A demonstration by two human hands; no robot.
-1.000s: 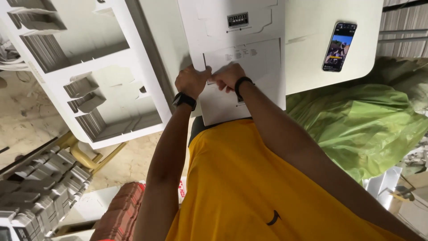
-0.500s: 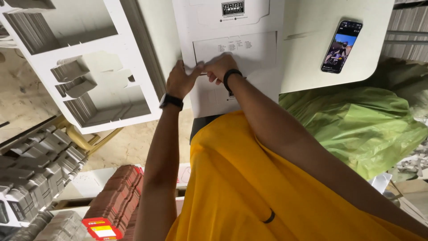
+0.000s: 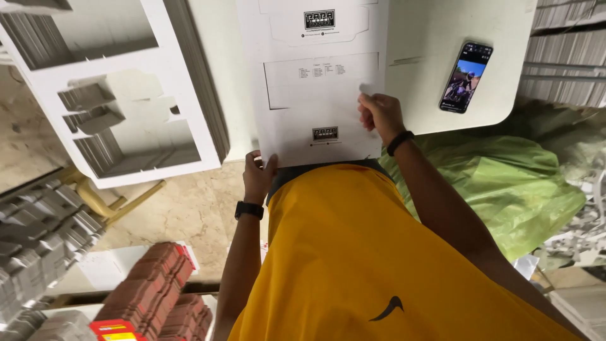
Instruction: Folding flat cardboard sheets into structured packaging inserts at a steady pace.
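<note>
A flat white die-cut cardboard sheet (image 3: pixel 319 82) with small black printed marks lies on a white table (image 3: pixel 429 50). My left hand (image 3: pixel 259 177), a black watch on its wrist, grips the sheet's near left corner at the table edge. My right hand (image 3: pixel 380 117), with a black band on the wrist, pinches the sheet's right edge around a small tab. My yellow shirt hides the near part of the table edge.
A phone (image 3: pixel 466 77) with a lit screen lies on the table to the right. A stack of white die-cut sheets (image 3: pixel 126 95) sits to the left. A green plastic sheet (image 3: pixel 505 183) lies at right, and red and grey folded cartons (image 3: pixel 158 290) are piled on the floor at left.
My hands were together at the sheet's middle; now they are apart, left at the near corner, right at the right edge. The sheet has come nearer to me.
</note>
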